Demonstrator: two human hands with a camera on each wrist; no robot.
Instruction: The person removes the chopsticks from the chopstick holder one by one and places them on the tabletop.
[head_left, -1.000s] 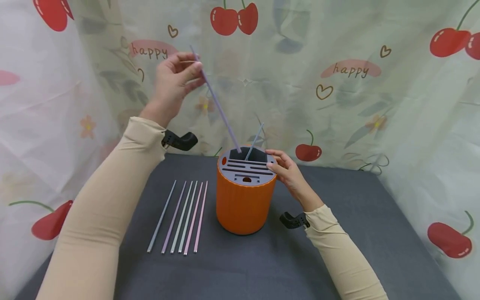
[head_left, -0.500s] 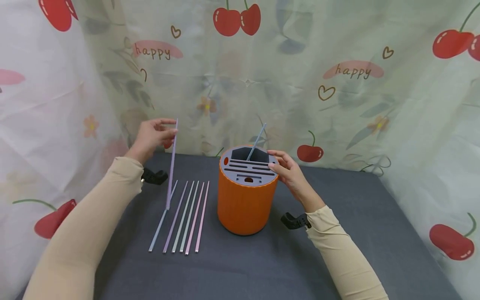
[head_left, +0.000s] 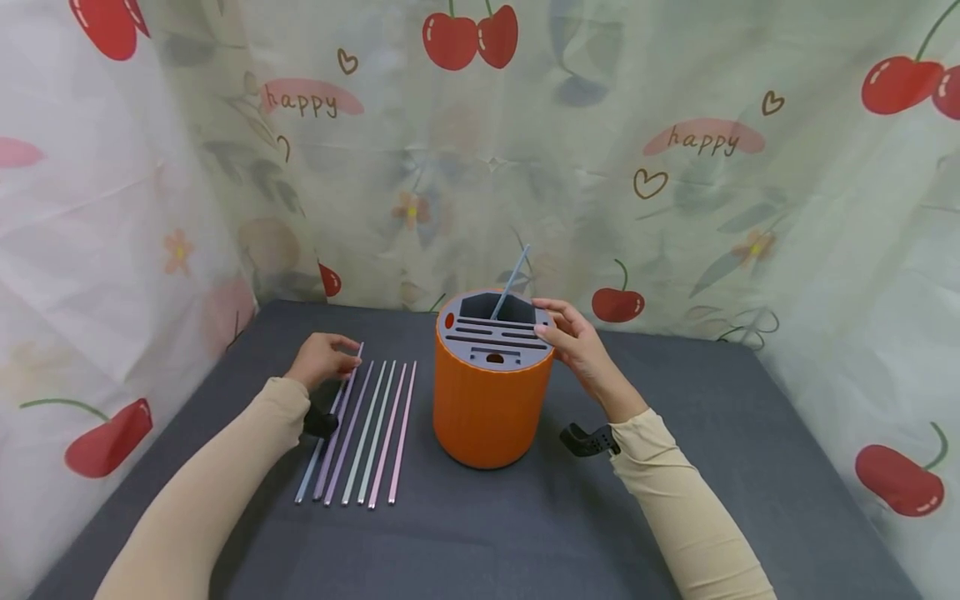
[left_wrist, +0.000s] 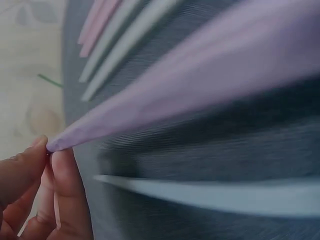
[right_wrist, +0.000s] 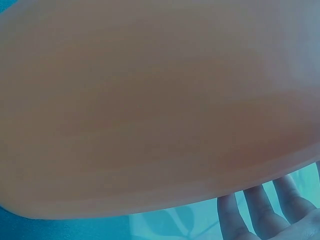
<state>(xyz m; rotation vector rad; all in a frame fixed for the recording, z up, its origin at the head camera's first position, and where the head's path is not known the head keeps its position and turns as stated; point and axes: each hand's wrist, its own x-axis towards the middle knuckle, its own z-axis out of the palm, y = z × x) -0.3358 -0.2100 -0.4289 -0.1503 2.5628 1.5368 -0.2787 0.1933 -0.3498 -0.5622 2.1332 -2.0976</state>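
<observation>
At the left, my left hand [head_left: 324,360] pinches the far end of a purple chopstick [head_left: 330,451], which lies low along the row; in the left wrist view thumb and finger meet at its thin tip [left_wrist: 62,142]. A blue chopstick [head_left: 307,477] lies just left of it, partly hidden by the hand and wristband. My right hand [head_left: 583,350] grips the upper right rim of an orange knife block [head_left: 486,417], thumb on its grey slotted top [head_left: 468,346]. Another blue chopstick [head_left: 513,277] leans upright in the block's large dark opening. In the right wrist view the block's wall [right_wrist: 150,110] fills most of the picture.
Right of the held chopstick lie another purple chopstick [head_left: 348,433], two whitish ones [head_left: 363,446] and two pink ones [head_left: 402,433], side by side on the dark grey tablecloth [head_left: 465,542]. A cherry-print curtain [head_left: 480,167] hangs behind and at both sides.
My left hand has carried the purple chopstick from above the block's opening leftward and down to the row, between the blue and purple ones. The right hand and block stay put.
</observation>
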